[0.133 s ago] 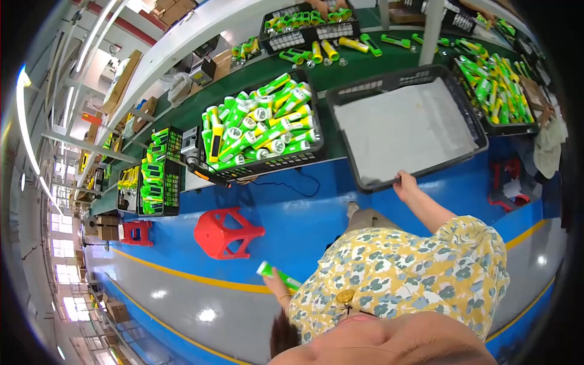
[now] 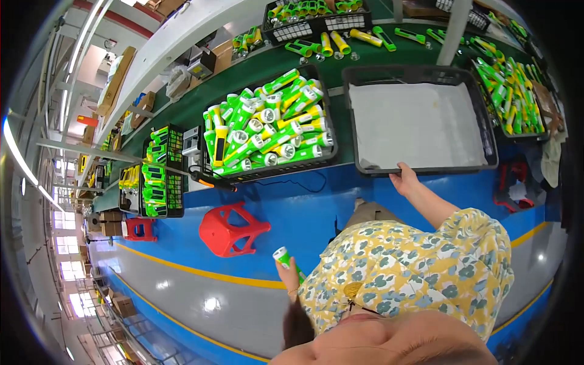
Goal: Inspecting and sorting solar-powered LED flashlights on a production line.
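My right hand [image 2: 404,179] grips the near rim of a black plastic crate [image 2: 426,170] on the green bench. A pale grey sheet [image 2: 420,128] lines its bottom, and nothing lies on the sheet. Low at my left side, my left hand [image 2: 290,275] is closed around a green flashlight [image 2: 282,255] with a white head; my shirt hides its lower end. Left of the lined crate stands another black crate [image 2: 286,170], heaped with green and yellow flashlights [image 2: 261,125].
A red stool [image 2: 231,230] stands on the blue floor before the bench. Loose flashlight parts [image 2: 365,38] lie along the green bench [image 2: 340,131]. More filled crates stand at the far left [image 2: 173,194] and right [image 2: 517,135]. A metal post [image 2: 455,36] rises behind the lined crate.
The lined crate has turned so its near edge runs straighter along the bench, with my right hand still on its rim. My left hand has shifted slightly right and up with the flashlight.
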A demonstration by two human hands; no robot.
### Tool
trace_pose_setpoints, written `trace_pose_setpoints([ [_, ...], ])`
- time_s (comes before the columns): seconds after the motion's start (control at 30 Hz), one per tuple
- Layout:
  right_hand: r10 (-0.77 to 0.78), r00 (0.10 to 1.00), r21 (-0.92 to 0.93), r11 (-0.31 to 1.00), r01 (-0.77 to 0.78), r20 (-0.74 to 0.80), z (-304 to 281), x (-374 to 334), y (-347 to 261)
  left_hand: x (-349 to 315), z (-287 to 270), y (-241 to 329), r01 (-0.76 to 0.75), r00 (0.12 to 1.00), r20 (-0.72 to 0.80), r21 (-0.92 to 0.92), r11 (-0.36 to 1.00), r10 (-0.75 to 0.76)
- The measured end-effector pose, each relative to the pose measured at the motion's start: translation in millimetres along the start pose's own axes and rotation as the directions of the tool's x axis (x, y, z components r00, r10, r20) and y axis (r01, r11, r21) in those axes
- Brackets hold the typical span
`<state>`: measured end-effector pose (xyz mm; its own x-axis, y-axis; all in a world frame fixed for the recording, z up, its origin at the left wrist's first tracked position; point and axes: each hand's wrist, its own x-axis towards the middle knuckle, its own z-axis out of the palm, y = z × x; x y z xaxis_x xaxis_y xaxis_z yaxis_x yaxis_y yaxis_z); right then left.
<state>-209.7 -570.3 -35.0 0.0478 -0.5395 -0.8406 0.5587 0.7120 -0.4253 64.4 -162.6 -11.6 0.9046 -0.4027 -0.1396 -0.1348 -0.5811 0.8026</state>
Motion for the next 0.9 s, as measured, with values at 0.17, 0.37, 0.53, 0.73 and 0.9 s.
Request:
trace_pose_setpoints([
  [0.17, -0.041, 0.999, -0.025, 0.999, 0.041, -0.011, 36, -27, 11, 65, 5, 51, 0.007, 0.999, 0.052, -0.073, 0.997, -0.004],
  [0.37, 0.341, 0.909, -0.546, 0.821, -0.164, 0.241, 63, -85, -4, 170, 5, 106, -0.028, 0.978, 0.196, -0.189, 0.982, 0.066],
  [0.53, -0.269, 0.778, -0.558, 0.569, 0.604, 0.568, 157, -87, 8, 247, 18, 163, 0.114, 0.912, 0.381, -0.593, 0.797, 0.153],
  [0.73, -0.153, 0.791, -0.721, 0.339, 0.605, 0.592, 288, -35, 102, 322, 26, 208, 0.346, 0.775, 0.568, -0.748, 0.566, 0.277],
  [0.9, -0.449, 0.807, -0.704, 0.423, 0.570, 0.384, 330, -10, 155, 354, 22, 222, 0.135, 0.732, 0.535, -0.721, 0.679, 0.422],
])
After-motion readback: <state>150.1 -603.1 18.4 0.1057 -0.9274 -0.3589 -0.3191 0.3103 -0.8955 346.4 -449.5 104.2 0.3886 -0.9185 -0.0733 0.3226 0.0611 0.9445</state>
